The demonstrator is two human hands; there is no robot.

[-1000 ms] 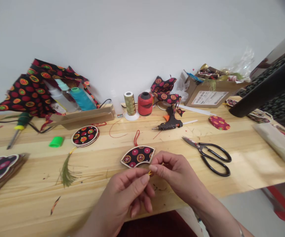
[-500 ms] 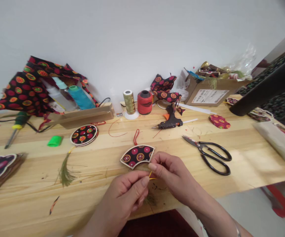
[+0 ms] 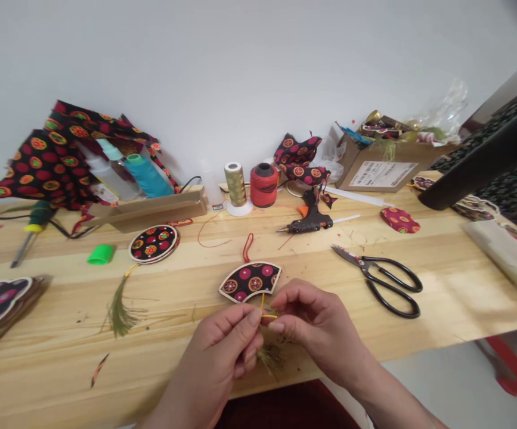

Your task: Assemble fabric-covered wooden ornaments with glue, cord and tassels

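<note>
A fan-shaped fabric ornament (image 3: 250, 280) with a pale border lies on the table just ahead of my hands, its red hanging loop (image 3: 248, 247) pointing away from me. From its lower edge a yellow cord (image 3: 263, 301) runs down to my fingers. My left hand (image 3: 229, 342) pinches this cord between thumb and forefinger. Close by on the right, the curled fingers of my right hand (image 3: 314, 316) are at the cord's sideways loop, partly hiding it. An olive tassel (image 3: 271, 356) hangs below, beside my left fingers.
Black-handled scissors (image 3: 381, 280) lie right of my hands, a glue gun (image 3: 309, 220) behind. A round ornament (image 3: 154, 243) with a tassel (image 3: 121, 307) and a green cap (image 3: 101, 254) are left. Thread spools (image 3: 263, 186) and a filled cardboard box (image 3: 381, 167) stand along the wall.
Both hands have shifted slightly; the right thumb has dropped lower and its fingers have spread a little. More of the yellow cord and the tassel now shows.
</note>
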